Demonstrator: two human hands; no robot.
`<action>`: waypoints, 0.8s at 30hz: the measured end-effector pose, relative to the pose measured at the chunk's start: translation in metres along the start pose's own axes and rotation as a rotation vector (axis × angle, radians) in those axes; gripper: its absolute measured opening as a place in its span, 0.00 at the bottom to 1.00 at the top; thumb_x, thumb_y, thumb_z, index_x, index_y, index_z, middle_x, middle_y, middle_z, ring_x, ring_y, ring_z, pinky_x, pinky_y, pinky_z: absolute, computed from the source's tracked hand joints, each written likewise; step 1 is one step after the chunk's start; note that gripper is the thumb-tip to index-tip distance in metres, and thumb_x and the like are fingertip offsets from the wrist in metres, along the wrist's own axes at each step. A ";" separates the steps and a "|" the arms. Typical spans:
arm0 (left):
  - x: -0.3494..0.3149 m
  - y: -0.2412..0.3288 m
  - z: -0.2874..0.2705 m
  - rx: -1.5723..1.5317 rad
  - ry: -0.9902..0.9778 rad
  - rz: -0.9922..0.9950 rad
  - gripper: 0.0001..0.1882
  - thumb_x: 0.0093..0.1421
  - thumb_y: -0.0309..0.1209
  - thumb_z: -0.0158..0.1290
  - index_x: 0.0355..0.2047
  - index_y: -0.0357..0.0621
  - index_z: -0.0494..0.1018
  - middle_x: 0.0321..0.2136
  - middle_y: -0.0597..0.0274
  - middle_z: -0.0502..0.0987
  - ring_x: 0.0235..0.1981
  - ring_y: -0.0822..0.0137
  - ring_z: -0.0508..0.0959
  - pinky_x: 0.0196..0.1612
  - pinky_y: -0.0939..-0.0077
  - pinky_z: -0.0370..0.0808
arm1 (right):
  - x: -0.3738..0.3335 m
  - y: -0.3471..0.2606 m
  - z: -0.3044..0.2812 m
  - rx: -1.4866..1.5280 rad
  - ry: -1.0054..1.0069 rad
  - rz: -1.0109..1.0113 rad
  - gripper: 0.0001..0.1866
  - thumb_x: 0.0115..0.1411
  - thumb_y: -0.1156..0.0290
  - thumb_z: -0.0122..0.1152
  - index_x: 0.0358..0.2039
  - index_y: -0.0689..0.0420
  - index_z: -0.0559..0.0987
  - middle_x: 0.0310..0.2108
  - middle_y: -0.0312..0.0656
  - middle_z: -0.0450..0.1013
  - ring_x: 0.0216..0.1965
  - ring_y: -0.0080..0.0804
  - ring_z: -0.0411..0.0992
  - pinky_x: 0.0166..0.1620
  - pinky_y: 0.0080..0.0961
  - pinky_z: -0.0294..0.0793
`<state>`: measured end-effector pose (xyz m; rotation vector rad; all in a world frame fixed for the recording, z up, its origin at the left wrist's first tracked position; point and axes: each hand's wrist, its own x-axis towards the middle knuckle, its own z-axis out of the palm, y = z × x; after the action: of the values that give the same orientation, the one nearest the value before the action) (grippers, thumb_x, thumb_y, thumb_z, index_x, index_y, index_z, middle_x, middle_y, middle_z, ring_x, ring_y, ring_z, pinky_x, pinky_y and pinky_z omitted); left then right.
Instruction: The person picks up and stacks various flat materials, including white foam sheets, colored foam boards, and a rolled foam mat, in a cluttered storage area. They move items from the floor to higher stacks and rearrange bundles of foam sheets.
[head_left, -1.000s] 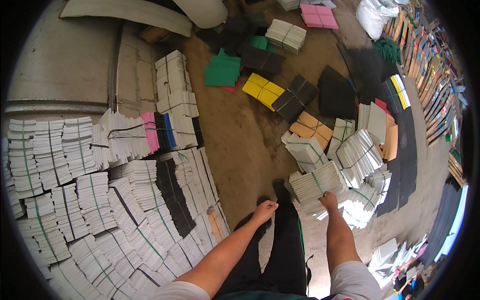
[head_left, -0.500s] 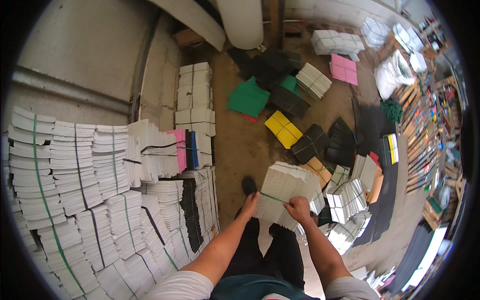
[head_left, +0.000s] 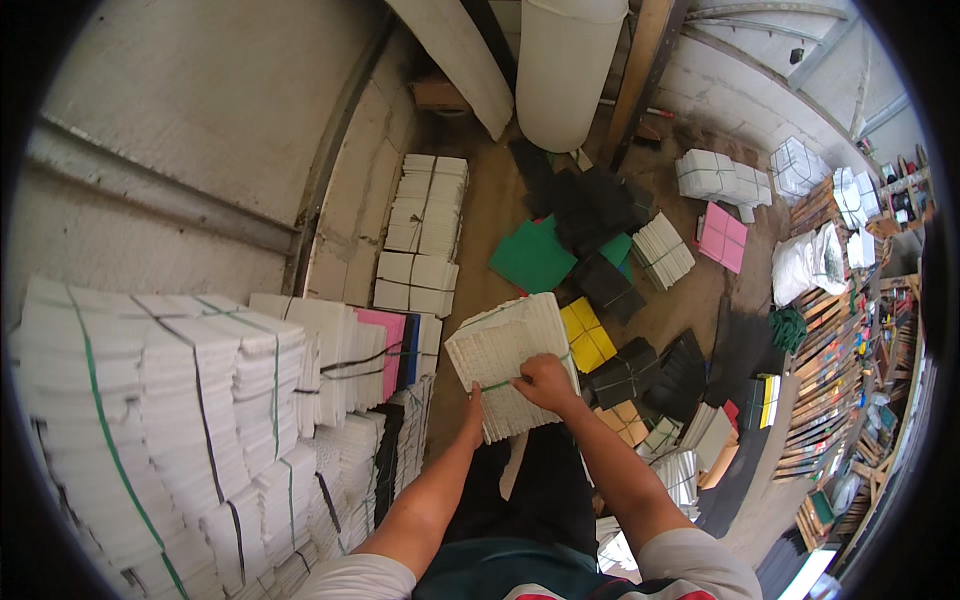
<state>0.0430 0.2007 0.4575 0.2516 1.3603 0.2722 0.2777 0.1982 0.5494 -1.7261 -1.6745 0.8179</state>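
Bundle of off-white flat sheets (head_left: 510,335), cinched by thin green strap (head_left: 497,384), hanging before dark trousers (head_left: 550,490), between tall strapped white stacks (head_left: 180,380) at left and bright-yellow tied bundle (head_left: 588,334) at right. Right hand (head_left: 545,385) curling into fist around strap, apparently using it as handle. Left hand (head_left: 472,420) touching lower left edge, thumb uppermost, probably steadying; other fingers hiding, so cannot tell how closed. Bulging white plastic sack (head_left: 797,268) resting beside row of narrow wooden pieces (head_left: 818,365), contents not showing.
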 end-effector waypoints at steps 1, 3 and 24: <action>0.004 0.011 0.013 -0.016 0.004 -0.005 0.51 0.70 0.68 0.41 0.77 0.41 0.45 0.73 0.46 0.57 0.72 0.50 0.60 0.71 0.52 0.62 | 0.016 0.009 -0.004 -0.021 -0.048 -0.004 0.15 0.53 0.61 0.71 0.21 0.58 0.79 0.25 0.48 0.75 0.34 0.53 0.74 0.44 0.48 0.71; 0.012 0.031 0.038 -0.053 0.016 -0.016 0.50 0.70 0.68 0.39 0.77 0.43 0.46 0.73 0.48 0.57 0.72 0.50 0.60 0.71 0.52 0.62 | 0.050 0.029 -0.012 -0.061 -0.149 -0.016 0.13 0.53 0.61 0.71 0.23 0.58 0.80 0.27 0.47 0.76 0.36 0.52 0.75 0.45 0.47 0.72; 0.148 0.274 0.060 -0.301 0.614 0.166 0.49 0.72 0.52 0.51 0.76 0.35 0.39 0.73 0.43 0.53 0.72 0.50 0.59 0.71 0.57 0.59 | 0.426 0.086 0.109 -0.125 -0.534 -0.382 0.11 0.53 0.64 0.71 0.25 0.59 0.81 0.27 0.47 0.76 0.39 0.47 0.72 0.46 0.43 0.71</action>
<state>0.1174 0.5073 0.4234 0.0225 1.8788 0.7296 0.2554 0.6205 0.4026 -1.2554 -2.3578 1.0637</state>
